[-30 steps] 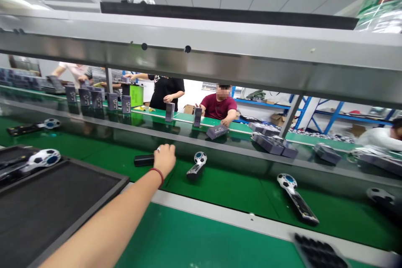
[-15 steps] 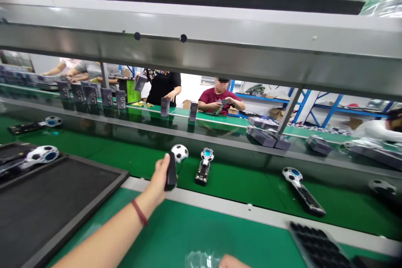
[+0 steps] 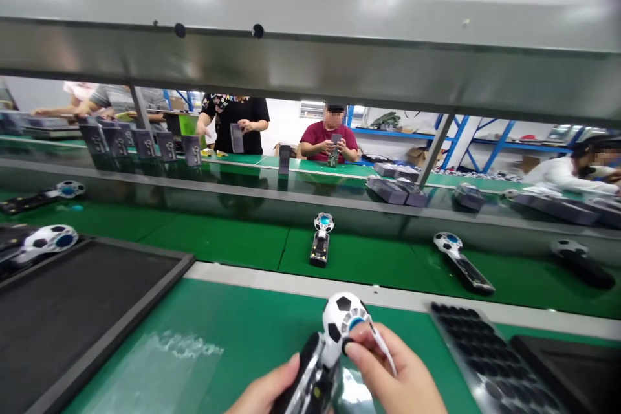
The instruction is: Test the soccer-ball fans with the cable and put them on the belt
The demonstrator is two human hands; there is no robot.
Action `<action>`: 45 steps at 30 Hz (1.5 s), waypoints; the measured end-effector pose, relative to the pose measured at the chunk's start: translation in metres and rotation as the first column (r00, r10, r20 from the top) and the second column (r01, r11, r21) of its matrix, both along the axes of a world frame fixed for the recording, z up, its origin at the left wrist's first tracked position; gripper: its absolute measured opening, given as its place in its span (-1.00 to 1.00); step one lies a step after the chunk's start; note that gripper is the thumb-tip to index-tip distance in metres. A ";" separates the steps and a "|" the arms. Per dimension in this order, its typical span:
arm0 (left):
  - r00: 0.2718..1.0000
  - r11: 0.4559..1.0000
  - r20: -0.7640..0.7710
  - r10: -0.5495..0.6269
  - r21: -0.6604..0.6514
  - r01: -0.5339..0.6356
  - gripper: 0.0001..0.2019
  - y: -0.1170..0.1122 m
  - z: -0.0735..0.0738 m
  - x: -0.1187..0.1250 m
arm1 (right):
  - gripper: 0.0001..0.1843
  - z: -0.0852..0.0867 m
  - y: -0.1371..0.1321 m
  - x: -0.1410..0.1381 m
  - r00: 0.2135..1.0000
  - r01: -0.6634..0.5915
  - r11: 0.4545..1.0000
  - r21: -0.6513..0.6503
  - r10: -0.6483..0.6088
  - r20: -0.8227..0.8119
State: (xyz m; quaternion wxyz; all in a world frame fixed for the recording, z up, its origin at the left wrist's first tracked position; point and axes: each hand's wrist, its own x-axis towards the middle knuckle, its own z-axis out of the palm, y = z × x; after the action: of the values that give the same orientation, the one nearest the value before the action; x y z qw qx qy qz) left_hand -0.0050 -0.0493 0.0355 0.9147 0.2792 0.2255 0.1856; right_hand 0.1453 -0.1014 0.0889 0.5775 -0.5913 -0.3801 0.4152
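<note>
A hand-held device with a football-patterned round head (image 3: 342,319) and a black handle is held low in the middle of the view. My left hand (image 3: 264,393) wraps the black handle from below. My right hand (image 3: 391,375) pinches at the round head, with a thin white strip running between its fingers. Both hands hover over the green work mat (image 3: 252,336) near its front edge.
Similar football-head devices (image 3: 321,239) (image 3: 460,260) lie on the green conveyor belt (image 3: 228,239) beyond. A black tray (image 3: 97,310) sits left, a black dimpled tray (image 3: 480,356) right. A clear plastic bag (image 3: 160,362) lies on the mat. Other people work across the line.
My left hand lifted the device off the belt and drew it back toward me over the mat. My right hand came in and took hold at its round head. The view tilted down.
</note>
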 end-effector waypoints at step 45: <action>0.981 0.981 -0.009 0.192 0.004 -0.192 -0.75 -0.012 0.002 -0.001 | -0.69 -0.036 -0.008 -0.016 0.545 -0.261 0.962 0.075 0.083 0.834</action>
State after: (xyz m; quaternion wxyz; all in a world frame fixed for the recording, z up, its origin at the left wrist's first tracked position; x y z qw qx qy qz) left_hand -0.0064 -0.0613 0.0375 0.8912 0.2582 0.2552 0.2719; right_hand 0.1293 -0.1091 0.0526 0.3427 -0.6179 -0.6995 0.1074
